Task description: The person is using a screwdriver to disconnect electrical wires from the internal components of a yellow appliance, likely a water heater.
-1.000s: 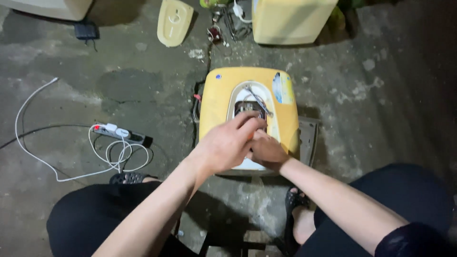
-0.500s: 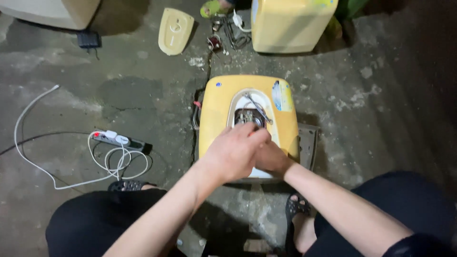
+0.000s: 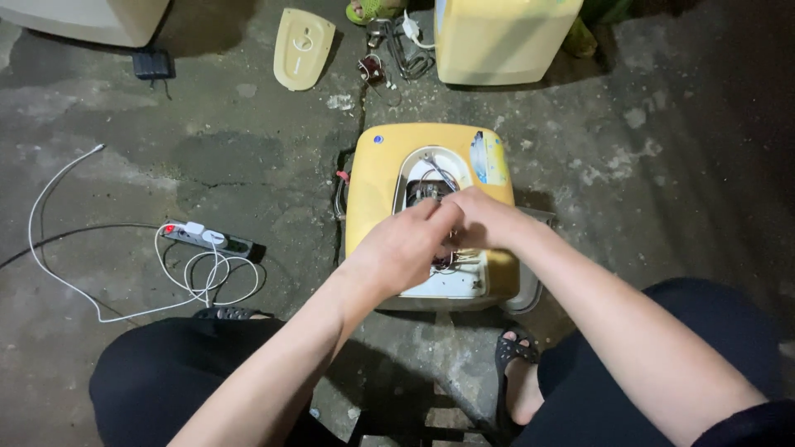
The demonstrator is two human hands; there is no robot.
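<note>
A yellow water heater [image 3: 389, 182] lies flat on the concrete floor [image 3: 662, 165], right in front of the squatting person. Its cover is off, so the oval opening [image 3: 431, 186] shows the wires [image 3: 426, 192] inside. It probably lies flat so the person can reach in from above.

Both hands meet over that opening. The left hand [image 3: 397, 248] is curled, with its fingers bunched together and pointing down into the wires. The right hand [image 3: 484, 219] comes in from the other side and touches the left one. Its fingers are curled too. I cannot tell what they pinch, because the hands hide it.

A pale cover plate [image 3: 302, 48] lies on the floor beyond the heater, well apart from it. Near it sits a second pale yellow tank [image 3: 505, 37]. On the left side, a power strip [image 3: 207, 238] with a white cable [image 3: 50, 207] lies near the person's knee [image 3: 166, 372].
</note>
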